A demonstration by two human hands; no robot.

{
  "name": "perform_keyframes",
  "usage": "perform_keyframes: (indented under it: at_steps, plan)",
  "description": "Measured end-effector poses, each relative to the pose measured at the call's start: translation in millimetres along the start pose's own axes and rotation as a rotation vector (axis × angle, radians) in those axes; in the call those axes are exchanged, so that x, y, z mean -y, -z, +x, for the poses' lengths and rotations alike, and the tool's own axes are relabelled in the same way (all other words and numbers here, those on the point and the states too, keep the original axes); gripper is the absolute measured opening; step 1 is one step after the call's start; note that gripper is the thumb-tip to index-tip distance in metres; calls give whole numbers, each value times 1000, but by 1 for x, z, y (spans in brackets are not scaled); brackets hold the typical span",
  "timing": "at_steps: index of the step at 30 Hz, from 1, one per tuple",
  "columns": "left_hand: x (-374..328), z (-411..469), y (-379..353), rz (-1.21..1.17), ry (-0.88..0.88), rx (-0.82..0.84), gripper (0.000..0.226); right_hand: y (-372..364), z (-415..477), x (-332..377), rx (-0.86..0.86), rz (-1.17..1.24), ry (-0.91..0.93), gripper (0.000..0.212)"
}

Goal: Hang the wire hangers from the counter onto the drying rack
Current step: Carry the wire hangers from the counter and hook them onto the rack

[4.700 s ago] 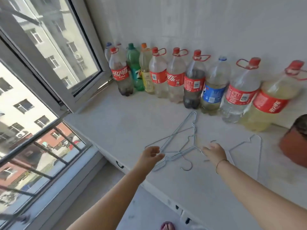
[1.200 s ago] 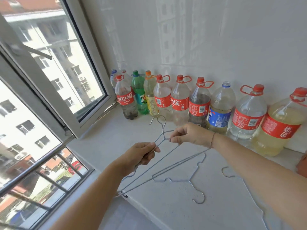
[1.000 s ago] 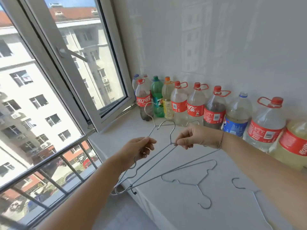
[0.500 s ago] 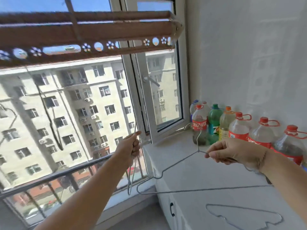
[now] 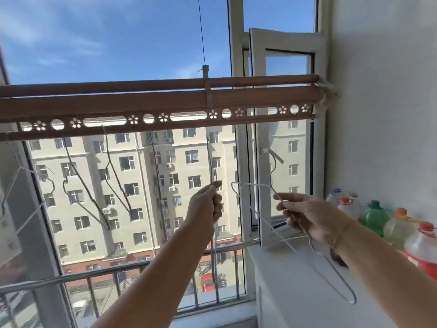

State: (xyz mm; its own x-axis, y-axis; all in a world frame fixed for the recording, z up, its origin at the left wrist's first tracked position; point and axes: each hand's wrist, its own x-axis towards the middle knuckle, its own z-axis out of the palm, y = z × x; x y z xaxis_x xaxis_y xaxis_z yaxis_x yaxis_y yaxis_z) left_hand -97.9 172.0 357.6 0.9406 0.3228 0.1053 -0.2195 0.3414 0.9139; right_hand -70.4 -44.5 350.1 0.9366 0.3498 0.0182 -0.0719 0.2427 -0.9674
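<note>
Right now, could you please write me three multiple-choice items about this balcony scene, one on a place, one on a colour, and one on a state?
1. Where do the plastic bottles stand?
A. On the counter at the right, along the wall
B. On the floor
C. On the drying rack

2. What colour is the drying rack?
A. White
B. Brown
C. Blue

3. What is the state of the wire hanger in the right hand?
A. Already hooked onto the rack
C. Lying on the counter
B. Held in the air below the rack

Answers: 1 A, they line the wall on the counter; 2 B, its bars are brown against the sky; 3 B, its hook sits well under the rack while the left hand grips a second hanger.
</note>
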Motion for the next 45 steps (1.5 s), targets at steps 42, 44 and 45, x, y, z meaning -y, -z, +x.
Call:
perform_keyframes:
  at_steps: [42, 44, 45]
  plan:
    - [24, 46, 90, 205, -184, -118, 13, -15, 89, -55, -288, -192, 192, 10]
    - [53, 42, 96, 241, -86, -118, 14, 8, 76, -89, -331, -165, 117, 10]
    - [72, 40, 98, 258, -27, -101, 15, 20, 67, -106, -360, -159, 74, 9]
